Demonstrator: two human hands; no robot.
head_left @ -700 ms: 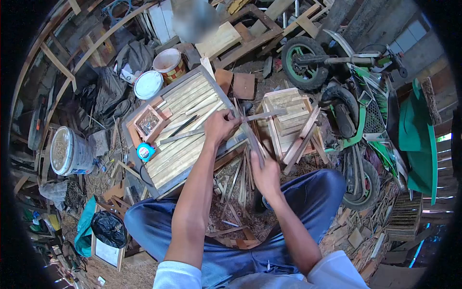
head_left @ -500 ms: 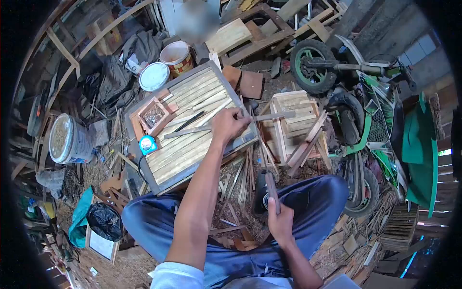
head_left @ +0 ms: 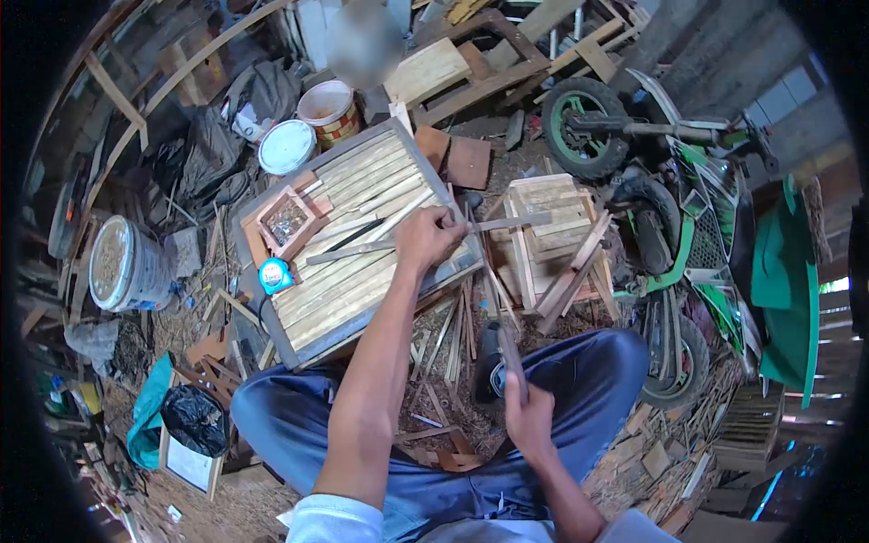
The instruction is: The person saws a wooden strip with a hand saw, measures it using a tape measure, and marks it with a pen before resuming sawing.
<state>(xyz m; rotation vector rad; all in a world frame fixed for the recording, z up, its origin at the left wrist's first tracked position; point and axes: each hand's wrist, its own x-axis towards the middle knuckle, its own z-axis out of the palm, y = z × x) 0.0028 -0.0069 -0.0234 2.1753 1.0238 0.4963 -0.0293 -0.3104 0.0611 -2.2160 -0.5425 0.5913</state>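
My left hand [head_left: 427, 237] is closed around a thin wooden strip [head_left: 511, 222] above the right edge of a slatted wooden panel [head_left: 348, 299]. The strip reaches past the panel on the right, and its other end lies over the slats. Low between my knees, my right hand [head_left: 530, 418] grips a long, narrow grey-brown tool [head_left: 510, 353] that points away from me; I cannot tell its kind. On the panel, a blue tape measure [head_left: 274, 275] lies beside a small wooden box [head_left: 290, 223] of small metal-looking pieces. A dark, slender stick [head_left: 355, 233] rests near the strip.
A wooden crate-like piece [head_left: 552, 231] with loose sticks stands right of the panel. Further right is a green motorbike [head_left: 679, 226]. Buckets [head_left: 288, 147] stand behind the panel, and another bucket [head_left: 127, 267] stands at left. Wood scraps [head_left: 444, 353] litter the floor.
The view has shifted very slightly. Both hands keep their grips and stay in nearly the same places.
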